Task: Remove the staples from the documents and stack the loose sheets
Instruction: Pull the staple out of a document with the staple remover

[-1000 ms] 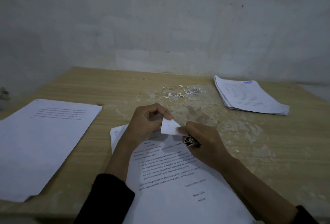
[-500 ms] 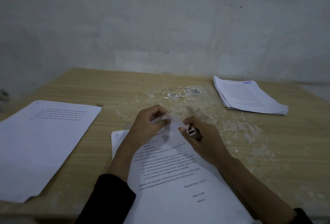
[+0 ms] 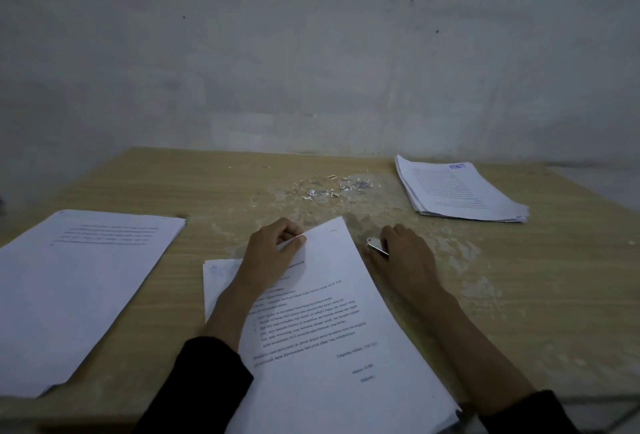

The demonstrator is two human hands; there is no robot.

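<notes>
A printed document (image 3: 322, 323) lies in front of me on the wooden table (image 3: 519, 278). My left hand (image 3: 273, 253) pinches the top sheet near its upper left corner, and the sheet lies flat over the sheets below. My right hand (image 3: 401, 257) rests on the table just right of the document and grips a small metal staple remover (image 3: 377, 246). A pile of pulled staples and paper scraps (image 3: 332, 188) lies farther back. One paper stack (image 3: 79, 281) is at the left, another paper stack (image 3: 457, 191) at the back right.
A plain grey wall (image 3: 311, 53) stands behind the table. The table's front edge runs close to my sleeves. Bare wood with worn pale patches (image 3: 460, 250) shows between the document and the right stack.
The folded-up corner of the top sheet has been laid flat. My right hand moved right off the paper onto the table, still holding the staple remover. My left hand keeps its pinch.
</notes>
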